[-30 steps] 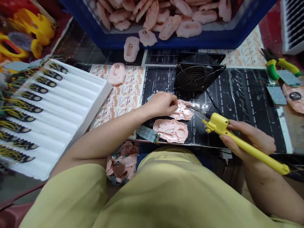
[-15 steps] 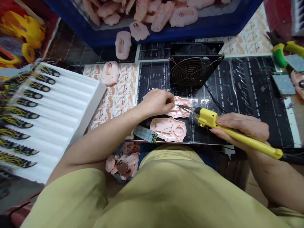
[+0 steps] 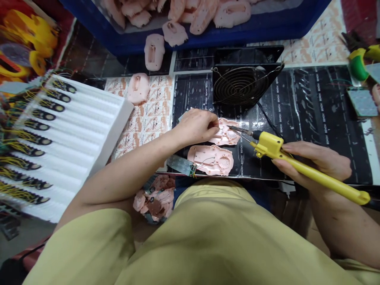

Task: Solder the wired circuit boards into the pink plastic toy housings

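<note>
My right hand (image 3: 323,162) is closed around the yellow handle of a soldering iron (image 3: 269,145). The iron's thin metal tip points left, over the right part of a pink plastic shell half (image 3: 224,137). At that shell's left side my left hand (image 3: 196,126) has its fingers pinched together; whatever is between them is hidden. Nearer to me lies a second pink shell half (image 3: 209,158), inner side up, with a round speaker grille. A flat silver piece (image 3: 179,164) with a small green board and wires touches its left end.
A black fan (image 3: 242,85) stands behind the shells. Beyond is a blue bin (image 3: 219,39) of pink shells. On the left, a white foam tray (image 3: 101,118) holds several black wired parts. Green-and-yellow pliers (image 3: 358,65) lie at the far right.
My right hand has drawn the soldering iron to the right, so its tip is farther from my left fingers. My left hand stays at the upper shell.
</note>
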Tool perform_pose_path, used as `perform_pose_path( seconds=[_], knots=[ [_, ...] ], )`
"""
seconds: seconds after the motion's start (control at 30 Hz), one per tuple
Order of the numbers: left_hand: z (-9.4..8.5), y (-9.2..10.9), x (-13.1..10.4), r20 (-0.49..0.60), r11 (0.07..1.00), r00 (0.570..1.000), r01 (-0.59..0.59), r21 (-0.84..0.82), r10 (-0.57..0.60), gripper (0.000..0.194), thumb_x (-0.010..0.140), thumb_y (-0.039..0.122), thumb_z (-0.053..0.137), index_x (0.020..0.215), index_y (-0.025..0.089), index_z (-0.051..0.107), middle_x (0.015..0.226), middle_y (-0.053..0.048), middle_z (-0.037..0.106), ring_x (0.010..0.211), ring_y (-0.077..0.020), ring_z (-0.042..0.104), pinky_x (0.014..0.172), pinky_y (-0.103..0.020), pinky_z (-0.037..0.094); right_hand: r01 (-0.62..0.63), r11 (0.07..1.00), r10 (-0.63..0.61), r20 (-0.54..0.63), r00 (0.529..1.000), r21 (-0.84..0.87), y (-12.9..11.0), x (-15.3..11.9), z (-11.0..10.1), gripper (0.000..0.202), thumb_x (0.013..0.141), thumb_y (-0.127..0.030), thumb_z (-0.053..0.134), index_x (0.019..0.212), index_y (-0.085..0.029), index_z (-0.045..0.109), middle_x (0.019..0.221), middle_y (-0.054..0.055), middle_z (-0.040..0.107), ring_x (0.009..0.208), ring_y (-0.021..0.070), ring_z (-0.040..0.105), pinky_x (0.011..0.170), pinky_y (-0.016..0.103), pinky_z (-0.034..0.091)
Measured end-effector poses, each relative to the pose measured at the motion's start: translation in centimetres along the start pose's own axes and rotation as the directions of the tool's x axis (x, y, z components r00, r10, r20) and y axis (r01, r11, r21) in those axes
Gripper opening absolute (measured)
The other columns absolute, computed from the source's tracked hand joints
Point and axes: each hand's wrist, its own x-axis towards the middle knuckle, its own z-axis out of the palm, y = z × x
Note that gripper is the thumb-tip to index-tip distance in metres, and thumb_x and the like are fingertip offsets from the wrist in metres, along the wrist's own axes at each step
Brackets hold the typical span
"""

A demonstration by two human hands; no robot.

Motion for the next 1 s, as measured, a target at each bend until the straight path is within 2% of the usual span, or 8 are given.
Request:
perform_pose_path(
  seconds=[0.1,0.17,0.33,0.43,0.57,0.77,0.87,1.0],
  knots=[
    [0.5,-0.5,-0.6,-0.114,0.995,0.988,-0.1,0.011,0.101,0.027,0.092,0.027,0.054,0.099,0.016,0.077,0.094,-0.008,0.076,0.092,-0.0236,0.069,0.093,-0.04,0.049,-0.016,0.99,0.015,-0.011,1.0,-0.14,0.3,-0.7,-0.2,0.062,0.082,-0.028,0.083,0.14,-0.031,0.059,0.095,0.001,0.078,0.074,0.0224,0.076,0.061,0.033,0.063],
    [0.9,-1.0,-0.8,-0.169,0.99,0.976,-0.141,-0.021,0.135,0.029,0.095,0.026,0.051,0.102,0.016,0.077,0.098,-0.009,0.075,0.093,-0.0224,0.068,0.094,-0.039,0.048,-0.04,0.988,0.036,-0.031,0.999,-0.149,0.3,-1.1,-0.3,0.069,0.084,-0.029,0.081,0.146,-0.031,0.053,0.095,0.001,0.079,0.073,0.0234,0.076,0.061,0.035,0.064],
    [1.1,-1.7,-0.7,-0.194,0.983,0.973,-0.15,-0.109,0.127,0.023,0.094,0.027,0.056,0.1,0.018,0.076,0.092,-0.006,0.076,0.095,-0.0218,0.067,0.1,-0.043,0.045,-0.075,0.994,0.072,-0.04,0.997,-0.08,-0.3,-1.2,-0.2,0.046,0.08,-0.022,0.084,0.122,-0.033,0.07,0.095,0.0,0.078,0.076,0.0228,0.076,0.063,0.035,0.064],
    [1.1,-1.7,-0.7,-0.234,0.976,0.969,-0.128,-0.175,0.085,0.02,0.094,0.028,0.06,0.104,0.02,0.074,0.084,-0.001,0.075,0.089,-0.019,0.067,0.108,-0.047,0.04,-0.085,0.996,0.087,-0.079,0.993,0.031,-0.7,-1.0,0.0,0.041,0.077,-0.015,0.084,0.113,-0.032,0.072,0.089,-0.002,0.076,0.075,0.0207,0.075,0.064,0.033,0.064],
    [1.5,-1.7,-1.3,-0.259,0.978,0.957,-0.167,-0.123,0.13,0.016,0.091,0.025,0.061,0.09,0.021,0.076,0.081,-0.001,0.074,0.086,-0.0188,0.065,0.115,-0.053,0.034,-0.112,0.993,0.11,-0.063,0.992,-0.027,-0.8,-1.5,-0.2,0.04,0.081,-0.02,0.082,0.117,-0.032,0.071,0.091,-0.001,0.077,0.076,0.0215,0.075,0.064,0.035,0.064],
    [2.3,-1.4,-1.8,-0.271,0.98,0.944,-0.197,-0.002,0.19,0.019,0.091,0.03,0.063,0.083,0.025,0.079,0.079,-0.002,0.071,0.094,-0.0226,0.06,0.116,-0.056,0.031,-0.114,0.99,0.112,-0.028,0.993,-0.088,-0.4,-2.5,-0.5,0.071,0.081,-0.024,0.083,0.145,-0.034,0.054,0.103,0.002,0.078,0.079,0.0257,0.076,0.071,0.041,0.066],
    [2.2,-1.2,-1.7,-0.246,0.985,0.955,-0.171,-0.01,0.163,0.016,0.089,0.028,0.064,0.083,0.024,0.078,0.076,-0.002,0.07,0.091,-0.0223,0.059,0.115,-0.057,0.03,-0.045,0.996,0.046,0.009,0.999,-0.075,-0.4,-2.0,-0.3,0.07,0.079,-0.022,0.084,0.143,-0.036,0.057,0.104,0.002,0.078,0.081,0.0251,0.076,0.072,0.038,0.067],
    [1.7,-0.8,-1.4,-0.176,0.99,0.976,-0.136,-0.024,0.129,0.018,0.088,0.03,0.063,0.079,0.022,0.077,0.074,-0.003,0.07,0.089,-0.0221,0.058,0.115,-0.057,0.029,0.063,0.996,-0.064,0.007,0.998,0.068,-0.2,-1.1,0.3,0.063,0.075,-0.018,0.087,0.132,-0.032,0.065,0.091,0.0,0.078,0.073,0.0206,0.075,0.059,0.029,0.065]
  ],
)
